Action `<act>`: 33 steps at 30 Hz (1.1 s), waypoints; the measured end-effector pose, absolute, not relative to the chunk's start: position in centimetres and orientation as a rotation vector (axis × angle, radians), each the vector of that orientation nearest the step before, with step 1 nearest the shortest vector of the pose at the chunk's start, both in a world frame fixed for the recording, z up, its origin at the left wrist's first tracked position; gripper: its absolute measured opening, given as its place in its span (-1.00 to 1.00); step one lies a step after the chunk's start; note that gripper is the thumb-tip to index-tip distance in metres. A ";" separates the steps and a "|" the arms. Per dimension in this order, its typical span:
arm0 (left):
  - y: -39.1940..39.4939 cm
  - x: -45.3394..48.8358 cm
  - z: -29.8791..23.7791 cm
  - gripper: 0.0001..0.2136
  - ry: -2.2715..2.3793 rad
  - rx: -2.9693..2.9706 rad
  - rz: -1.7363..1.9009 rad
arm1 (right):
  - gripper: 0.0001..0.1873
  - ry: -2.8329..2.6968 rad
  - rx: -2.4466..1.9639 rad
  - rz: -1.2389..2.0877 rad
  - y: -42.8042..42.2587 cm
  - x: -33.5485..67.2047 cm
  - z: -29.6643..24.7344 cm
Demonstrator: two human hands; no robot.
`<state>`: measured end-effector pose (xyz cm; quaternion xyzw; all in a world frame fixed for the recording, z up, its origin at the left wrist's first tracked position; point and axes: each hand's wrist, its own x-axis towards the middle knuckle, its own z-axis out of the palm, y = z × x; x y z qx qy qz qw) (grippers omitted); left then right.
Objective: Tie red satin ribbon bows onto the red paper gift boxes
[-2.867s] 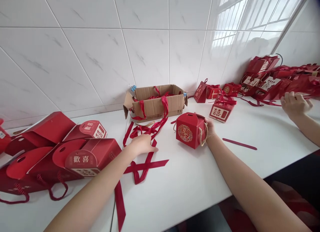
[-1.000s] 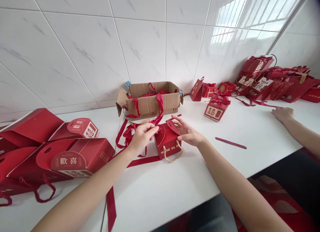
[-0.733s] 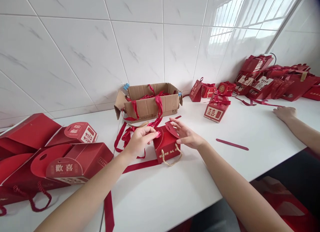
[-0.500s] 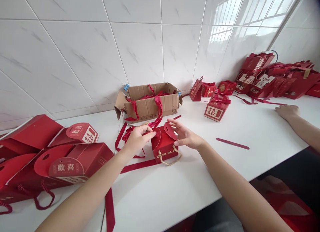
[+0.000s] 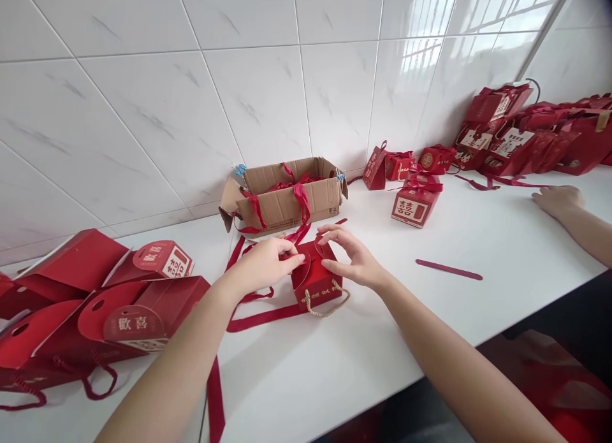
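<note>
A small red gift box (image 5: 318,293) with gold lettering and a twisted cream cord handle (image 5: 329,310) stands on the white table in front of me. My left hand (image 5: 268,263) is at its left side, thumb and fingers closed together on the round left flap. From the right, my right hand (image 5: 354,259) curls its fingers over the right flap, the thumb resting against the box top. Red ribbon (image 5: 268,317) lies beside and behind the box, partly covered by my left hand.
Behind stands an open cardboard box (image 5: 287,207) with red ribbons draped over it. Red gift boxes (image 5: 138,319) crowd the left side. A finished-looking ribboned box (image 5: 415,204), a ribbon strip (image 5: 449,269) and a pile of boxes (image 5: 516,137) are at right, near another person's hand (image 5: 559,199).
My right hand's fingers have curled down onto the right flap, which now leans inward over the box. My left hand stays at the left flap. The view has shifted slightly.
</note>
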<state>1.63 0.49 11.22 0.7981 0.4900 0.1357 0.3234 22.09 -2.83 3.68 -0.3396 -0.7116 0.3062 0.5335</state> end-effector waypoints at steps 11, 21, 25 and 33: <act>-2.3 2.1 12.2 -0.58 1.528 2.424 0.235 | -0.74 -1.762 -0.932 0.390 -3.8 20.9 4.3; -3.0 3.1 11.0 -0.79 1.557 2.456 0.294 | -0.93 -1.702 -1.042 0.323 -4.1 20.7 4.3; -3.0 3.3 10.8 -0.72 1.568 2.438 0.402 | -0.92 -1.666 -1.064 0.351 -4.1 20.7 4.3; -3.1 3.0 11.3 -0.77 1.514 2.382 0.565 | -0.68 -1.615 -1.007 0.491 -3.8 21.2 3.4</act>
